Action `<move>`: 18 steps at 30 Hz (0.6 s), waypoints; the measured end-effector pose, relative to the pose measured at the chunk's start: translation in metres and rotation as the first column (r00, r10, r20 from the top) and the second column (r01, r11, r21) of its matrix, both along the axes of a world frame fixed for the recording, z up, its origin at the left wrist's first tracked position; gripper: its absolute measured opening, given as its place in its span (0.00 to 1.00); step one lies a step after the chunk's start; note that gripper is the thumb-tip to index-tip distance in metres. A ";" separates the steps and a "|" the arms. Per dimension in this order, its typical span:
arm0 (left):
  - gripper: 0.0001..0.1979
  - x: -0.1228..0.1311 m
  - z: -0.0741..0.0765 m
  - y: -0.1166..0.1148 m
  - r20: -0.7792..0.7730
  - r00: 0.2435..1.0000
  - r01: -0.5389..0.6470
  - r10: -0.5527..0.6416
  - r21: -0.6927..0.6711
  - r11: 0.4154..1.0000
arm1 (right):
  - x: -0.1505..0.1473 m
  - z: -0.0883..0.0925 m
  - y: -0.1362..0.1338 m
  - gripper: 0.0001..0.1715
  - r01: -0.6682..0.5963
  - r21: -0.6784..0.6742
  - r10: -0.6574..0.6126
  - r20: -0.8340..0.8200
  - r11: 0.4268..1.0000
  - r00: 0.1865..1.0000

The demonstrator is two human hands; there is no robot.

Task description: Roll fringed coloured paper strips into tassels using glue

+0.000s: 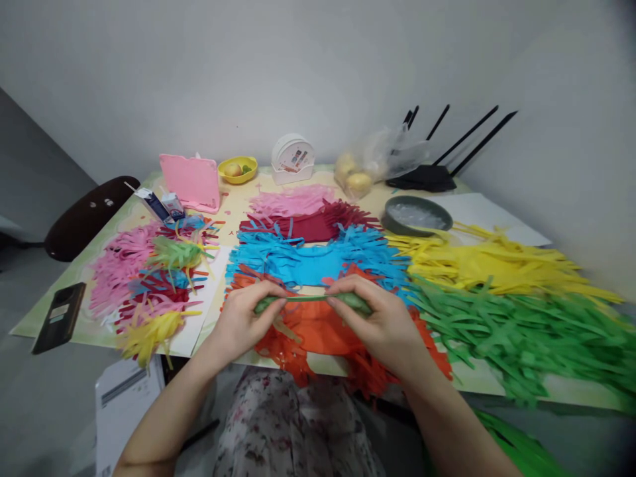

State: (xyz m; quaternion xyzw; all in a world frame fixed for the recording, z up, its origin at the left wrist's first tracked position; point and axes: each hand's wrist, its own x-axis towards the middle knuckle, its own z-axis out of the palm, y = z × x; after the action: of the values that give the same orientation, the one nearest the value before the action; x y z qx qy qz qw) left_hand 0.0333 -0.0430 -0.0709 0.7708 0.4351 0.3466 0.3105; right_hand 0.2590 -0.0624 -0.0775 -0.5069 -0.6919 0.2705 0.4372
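Both hands hold a narrow green paper strip (pixel 308 299) stretched level between them, its bunched ends inside the fists. My left hand (pixel 253 315) pinches its left part, thumb against fingers. On the other side my right hand (pixel 375 315) is closed round the right part. Beneath the hands lies a fringed orange paper sheet (pixel 320 331), its cut ends hanging over the table edge. Behind it are fringed sheets in blue (pixel 313 263), dark red (pixel 308 228) and pink (pixel 295 201).
Fringed yellow paper (pixel 491 265) and green paper (pixel 511 324) cover the right side. Multicoloured tassels (pixel 169 285) and a phone (pixel 59 318) lie left. Behind stand a pink tablet case (pixel 191 182), a yellow bowl (pixel 253 165), a dark bowl (pixel 417 228) and a router (pixel 422 177).
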 end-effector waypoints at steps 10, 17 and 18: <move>0.09 0.001 -0.002 0.002 0.490 0.872 0.200 0.009 -0.373 0.906 | -0.003 -0.009 0.001 0.10 -0.127 -0.211 0.015 -0.464 0.969 0.886; 0.07 0.002 -0.008 0.006 0.579 0.814 0.239 0.050 -0.412 0.880 | -0.004 -0.015 0.008 0.07 -0.151 -0.156 0.050 -0.517 0.976 0.855; 0.06 0.003 -0.010 0.006 0.609 0.791 0.247 0.068 -0.419 0.874 | -0.006 -0.015 0.008 0.07 -0.155 -0.160 0.047 -0.533 0.975 0.845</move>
State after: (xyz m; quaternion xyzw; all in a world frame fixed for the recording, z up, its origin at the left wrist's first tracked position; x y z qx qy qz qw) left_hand 0.0366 -0.0373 -0.0808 0.5380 0.3459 0.4407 0.6299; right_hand 0.2532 -0.0543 -0.0922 -0.4169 -0.5415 0.4885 0.5426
